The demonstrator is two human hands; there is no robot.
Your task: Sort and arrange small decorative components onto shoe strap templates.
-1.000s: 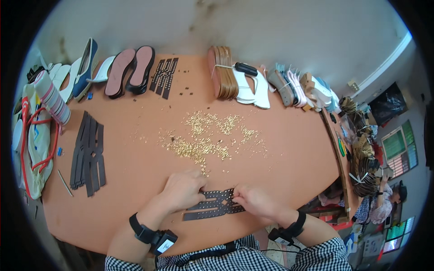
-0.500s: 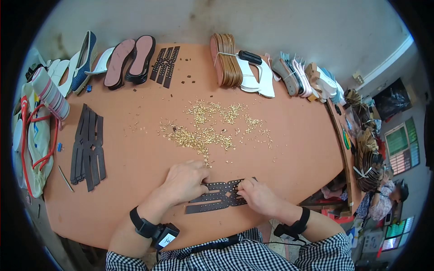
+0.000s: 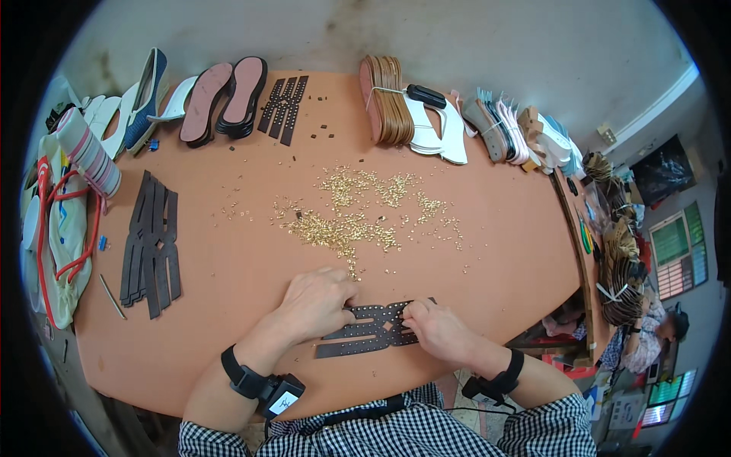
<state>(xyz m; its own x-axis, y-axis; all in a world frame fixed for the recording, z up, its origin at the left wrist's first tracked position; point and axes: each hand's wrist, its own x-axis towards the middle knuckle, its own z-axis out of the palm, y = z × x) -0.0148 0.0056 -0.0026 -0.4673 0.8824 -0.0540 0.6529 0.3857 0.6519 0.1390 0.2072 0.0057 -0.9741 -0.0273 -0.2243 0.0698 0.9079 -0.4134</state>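
Dark strap piece: it lies on the brown table (image 3: 228, 320), near the person's side, between the two hands. This dark strap piece (image 3: 376, 329) has rows of small pale dots and a little diamond hole.
Which way it points: its long way runs left to right, on a slant. The left end, split into strips, points left and a bit toward the person. The right end points right and a bit away.
Right hand: the right hand (image 3: 438, 329) has bent fingers, with tips pinched on the right part of the piece.
Left hand: the left hand (image 3: 316, 305) is bent over the top left strip, thumb side touching it. Its tips are hard to see, so I can't tell if it grips or just rests.
Gold bits: many loose gold bits (image 3: 324, 232) lie spread out just past the left hand. A bump from its knuckles could scatter them, as nothing holds them in.
Slip: the piece could swing round if one hand pulls and the other is too light.
Bend: the thin strips could twist if the pinch tugs hard.
Dark stack: a stack of plain dark pieces (image 3: 156, 247) lies well to the left.
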